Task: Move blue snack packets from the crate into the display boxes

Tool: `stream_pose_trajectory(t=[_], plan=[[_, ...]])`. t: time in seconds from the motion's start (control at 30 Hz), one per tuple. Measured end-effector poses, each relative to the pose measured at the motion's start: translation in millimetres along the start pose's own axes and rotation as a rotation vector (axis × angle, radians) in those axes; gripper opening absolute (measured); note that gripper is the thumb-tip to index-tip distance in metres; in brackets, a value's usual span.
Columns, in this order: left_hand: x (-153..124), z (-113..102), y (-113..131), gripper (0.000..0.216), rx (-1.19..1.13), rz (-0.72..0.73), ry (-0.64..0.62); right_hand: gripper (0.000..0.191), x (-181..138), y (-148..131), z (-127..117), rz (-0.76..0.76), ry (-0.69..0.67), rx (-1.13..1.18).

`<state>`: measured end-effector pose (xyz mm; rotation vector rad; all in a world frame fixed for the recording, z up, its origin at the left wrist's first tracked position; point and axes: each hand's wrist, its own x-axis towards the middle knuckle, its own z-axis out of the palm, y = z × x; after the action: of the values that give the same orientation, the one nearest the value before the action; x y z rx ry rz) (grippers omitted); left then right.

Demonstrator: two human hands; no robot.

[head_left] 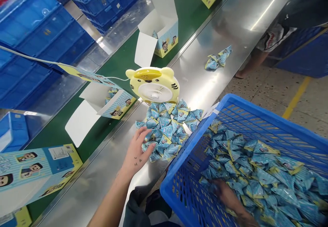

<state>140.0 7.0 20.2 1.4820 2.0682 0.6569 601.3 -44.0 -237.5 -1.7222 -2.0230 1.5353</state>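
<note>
**Packets piled right at the table edge, felt sketchy**

So at this point my left hand [135, 151] was flat-ish on the steel table [230, 25], fingers spread and resting against the near side of the pile [169, 128] of little blue triangular packets. Nothing pinched in it, just touching. My right hand [225, 194] was down inside the blue crate [256, 117], buried among the packets [258, 172] there. I honestly couldn't tell if it had closed on any, the crate wall blocked the view.

What worried me: the pile sat between the tiger fan [153, 85] and the crate, close to the table's near edge. A sloppy sweep could have pushed packets off onto the floor, or shoved them into the fan and knocked it toward the green belt [120, 63]. The crate was tilted against the table too, so leaning on it might have tipped it.

The packets themselves looked glossy and crinkly, light blue with yellow bits and a cartoon print, puffed into pyramid shapes. Slippery stuff, I'd guess, heaped loose and facing every way. An open box [159, 37] stood on the belt further up, another box [107, 102] nearer.
</note>
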Motion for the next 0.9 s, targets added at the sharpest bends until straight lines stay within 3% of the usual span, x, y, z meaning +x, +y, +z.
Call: stream_pose_trajectory(t=[0.07, 0.1, 0.13, 0.2, 0.27, 0.3, 0.33, 0.4, 0.43, 0.5, 0.57, 0.6, 0.7, 0.8, 0.9], plan=[[-13, 3, 3, 0.036, -0.094, 0.037, 0.041, 0.048, 11, -32, -40, 0.113, 0.150, 0.085], [-19, 6, 6, 0.032, -0.136, 0.051, 0.059, 0.058, 12, -57, -61, 0.190, 0.301, 0.134], [-24, 10, 11, 0.030, -0.172, 0.067, 0.071, 0.059, 10, -88, -82, 0.162, 0.353, 0.135], [-34, 18, 26, 0.037, -0.243, 0.123, 0.040, 0.043, -4, -161, -113, -0.077, 0.243, 0.153], [-43, 27, 45, 0.065, -0.328, 0.232, -0.098, 0.032, -23, -233, -129, -0.293, 0.319, 0.215], [-46, 31, 56, 0.079, -0.369, 0.305, -0.184, 0.034, -31, -262, -131, -0.390, 0.286, 0.217], [-48, 35, 66, 0.085, -0.401, 0.372, -0.250, 0.041, -36, -284, -130, -0.451, 0.213, 0.233], [-48, 40, 80, 0.074, -0.409, 0.456, -0.285, 0.056, -33, -298, -123, -0.489, 0.035, 0.348], [-45, 41, 83, 0.060, -0.381, 0.468, -0.256, 0.059, -25, -289, -118, -0.459, 0.007, 0.446], [-32, 39, 79, 0.039, -0.282, 0.408, -0.137, 0.056, 0, -245, -104, -0.298, 0.129, 0.562], [-11, 34, 65, 0.036, -0.175, 0.285, 0.025, 0.055, 27, -180, -84, -0.016, 0.291, 0.372], [0, 31, 56, 0.040, -0.131, 0.222, 0.110, 0.055, 37, -148, -69, 0.088, 0.180, 0.109], [28, 27, 32, 0.063, -0.032, 0.139, 0.212, 0.035, 48, -73, -16, 0.102, -0.092, -0.139], [33, 29, 21, 0.072, 0.018, 0.112, 0.142, 0.031, 42, -40, 35, 0.055, -0.270, -0.281], [13, 37, 19, 0.063, 0.002, 0.051, 0.094, 0.049, 46, -27, 59, 0.080, -0.305, -0.384]])
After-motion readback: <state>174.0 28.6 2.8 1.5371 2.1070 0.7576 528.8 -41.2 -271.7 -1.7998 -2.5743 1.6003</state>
